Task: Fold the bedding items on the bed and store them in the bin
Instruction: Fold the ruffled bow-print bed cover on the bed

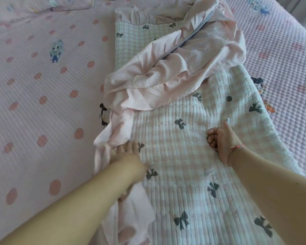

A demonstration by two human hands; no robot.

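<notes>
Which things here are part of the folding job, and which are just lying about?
Part of the job:
- quilted bow-print cover, flat under both hands
- crumpled pink sheet lying on it
- left hand at the ruffled edge
- right hand, fingers curled

Just there:
- pink spotted bedspread
- pillow at the top

No bin in view.

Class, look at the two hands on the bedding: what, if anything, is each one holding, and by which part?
The left hand rests flat at the quilted cover's ruffled left edge, gripping nothing visible. The right hand is curled on the cover's middle; whether it pinches fabric cannot be told.
</notes>
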